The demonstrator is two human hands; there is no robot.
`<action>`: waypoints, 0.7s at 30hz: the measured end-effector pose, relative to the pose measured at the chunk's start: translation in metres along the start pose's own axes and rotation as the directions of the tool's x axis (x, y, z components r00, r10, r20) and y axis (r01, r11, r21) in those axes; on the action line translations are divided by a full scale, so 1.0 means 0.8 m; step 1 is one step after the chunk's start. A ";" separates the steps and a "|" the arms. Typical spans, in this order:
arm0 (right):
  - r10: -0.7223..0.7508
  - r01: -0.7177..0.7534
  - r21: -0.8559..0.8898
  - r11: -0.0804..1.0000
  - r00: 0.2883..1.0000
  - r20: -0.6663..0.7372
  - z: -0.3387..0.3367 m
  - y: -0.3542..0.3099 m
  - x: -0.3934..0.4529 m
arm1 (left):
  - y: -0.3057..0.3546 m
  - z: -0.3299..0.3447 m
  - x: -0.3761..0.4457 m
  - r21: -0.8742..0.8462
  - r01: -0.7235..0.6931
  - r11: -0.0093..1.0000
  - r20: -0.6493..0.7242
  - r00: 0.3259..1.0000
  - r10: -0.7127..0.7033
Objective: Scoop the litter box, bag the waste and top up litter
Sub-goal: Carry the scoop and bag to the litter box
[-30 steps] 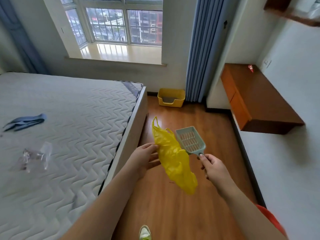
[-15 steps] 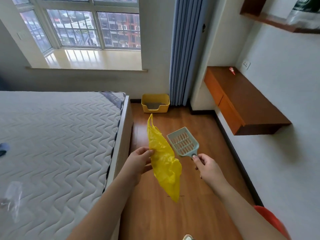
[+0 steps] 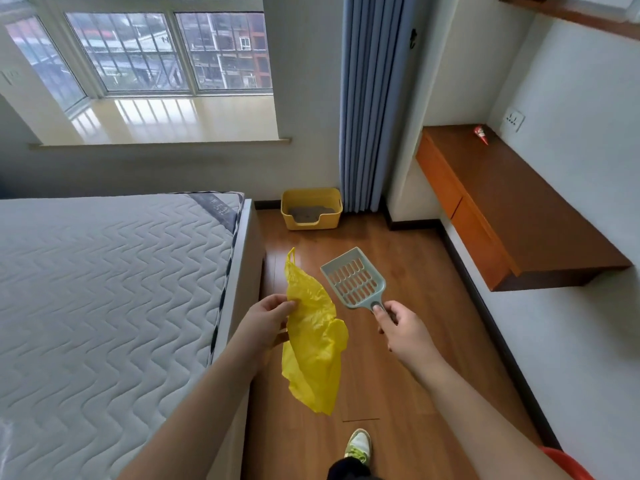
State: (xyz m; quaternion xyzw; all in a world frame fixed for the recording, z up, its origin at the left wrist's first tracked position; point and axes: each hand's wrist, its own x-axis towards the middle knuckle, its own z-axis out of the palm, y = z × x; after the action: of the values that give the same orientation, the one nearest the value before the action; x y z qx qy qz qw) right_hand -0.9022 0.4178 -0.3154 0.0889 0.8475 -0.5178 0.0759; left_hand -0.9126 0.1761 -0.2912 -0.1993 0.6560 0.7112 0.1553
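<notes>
Between left fingers (image 3: 289, 304): bag (image 3: 313, 341); scoop (image 3: 355, 279) right.

Lying beside a bare quilted mattress (image 3: 104, 289): wood floor (image 3: 415, 271). Brightening the sill, a barred window (image 3: 166, 50); hanging nearby, blue curtain (image 3: 370, 98); jutting from the right wall, a floating desk (image 3: 512, 209).

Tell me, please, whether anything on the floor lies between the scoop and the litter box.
Nothing visible does: bare wooden floor runs from the scoop in the right hand to the yellow litter box by the curtain.
</notes>
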 end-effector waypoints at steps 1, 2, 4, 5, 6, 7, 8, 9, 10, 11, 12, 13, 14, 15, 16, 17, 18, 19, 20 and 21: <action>0.004 -0.004 0.002 1.000 1.000 0.005 -0.006 -0.003 0.019 | 0.009 0.005 0.014 0.006 0.004 1.000 -0.004 1.000 -0.004; 0.010 -0.010 0.003 1.000 1.000 0.007 -0.012 -0.006 0.038 | 0.019 0.010 0.029 0.010 0.010 1.000 -0.010 1.000 -0.010; 0.030 -0.030 0.000 1.000 1.000 0.008 -0.025 -0.009 0.074 | 0.036 0.018 0.056 0.017 0.015 1.000 -0.023 1.000 -0.015; 0.041 -0.041 -0.005 0.999 0.999 0.014 -0.031 -0.009 0.092 | 0.044 0.021 0.070 0.023 0.009 1.000 -0.030 1.000 -0.008; 0.048 -0.048 -0.014 0.999 0.999 0.023 -0.037 -0.010 0.109 | 0.052 0.025 0.082 0.028 0.003 1.000 -0.037 0.999 -0.002; 0.060 -0.059 -0.021 0.998 0.998 0.032 -0.042 -0.012 0.125 | 0.058 0.027 0.094 0.027 0.002 1.000 -0.044 0.999 -0.001; 0.080 -0.079 -0.013 0.997 0.996 0.042 -0.046 -0.014 0.140 | 0.063 0.029 0.103 0.021 0.003 1.000 -0.050 0.999 -0.002; 0.111 -0.112 0.017 0.994 0.992 0.054 -0.049 -0.018 0.154 | 0.068 0.031 0.113 0.011 0.008 1.000 -0.052 0.999 -0.007; 0.142 -0.146 0.063 0.987 0.987 0.070 -0.050 -0.021 0.166 | 0.073 0.033 0.122 0.005 0.014 1.000 -0.054 0.998 -0.013; 0.164 -0.172 0.103 0.980 0.983 0.088 -0.050 -0.024 0.177 | 0.078 0.035 0.132 0.003 0.019 1.000 -0.052 0.998 -0.019; 0.173 -0.185 0.125 0.975 0.980 0.102 -0.049 -0.028 0.189 | 0.083 0.037 0.142 0.005 0.023 1.000 -0.049 0.999 -0.023; 0.176 -0.190 0.135 0.972 0.978 0.112 -0.048 -0.031 0.200 | 0.088 0.039 0.153 0.007 0.028 1.000 -0.048 0.998 -0.028; 0.176 -0.193 0.147 0.970 0.977 0.118 -0.046 -0.034 0.211 | 0.093 0.040 0.165 0.009 0.034 0.999 -0.050 0.998 -0.034; 0.178 -0.197 0.169 0.966 0.977 0.120 -0.043 -0.036 0.222 | 0.098 0.040 0.178 0.010 0.039 0.999 -0.055 0.998 -0.038; 0.182 -0.204 0.201 0.958 0.976 0.121 -0.041 -0.038 0.234 | 0.102 0.040 0.191 0.010 0.042 0.999 -0.056 0.998 -0.042; 0.188 -0.212 0.234 0.949 0.975 0.120 -0.037 -0.040 0.246 | 0.107 0.039 0.204 0.011 0.043 0.999 -0.053 0.998 -0.043; 0.194 -0.219 0.263 0.939 0.974 0.120 -0.034 -0.044 0.259 | 0.111 0.037 0.219 0.012 0.044 0.999 -0.048 0.998 -0.044; 0.199 -0.226 0.291 0.930 0.973 0.121 -0.030 -0.049 0.272 | 0.116 0.035 0.235 0.011 0.045 0.999 -0.043 0.998 -0.045; 0.203 -0.233 0.322 0.918 0.971 0.124 -0.026 -0.054 0.286 | 0.121 0.031 0.251 0.008 0.047 0.999 -0.042 0.998 -0.047; 0.210 -0.243 0.353 0.904 0.969 0.128 -0.020 -0.060 0.299 | 0.126 0.027 0.267 0.007 0.049 0.999 -0.042 0.998 -0.049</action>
State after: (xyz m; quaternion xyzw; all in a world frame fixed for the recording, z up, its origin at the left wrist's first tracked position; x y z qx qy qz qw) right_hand -1.1467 0.4279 -0.3195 0.1765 0.7159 -0.6576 0.1545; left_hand -1.1496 0.1798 -0.3061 -0.2297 0.6568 0.7002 0.1596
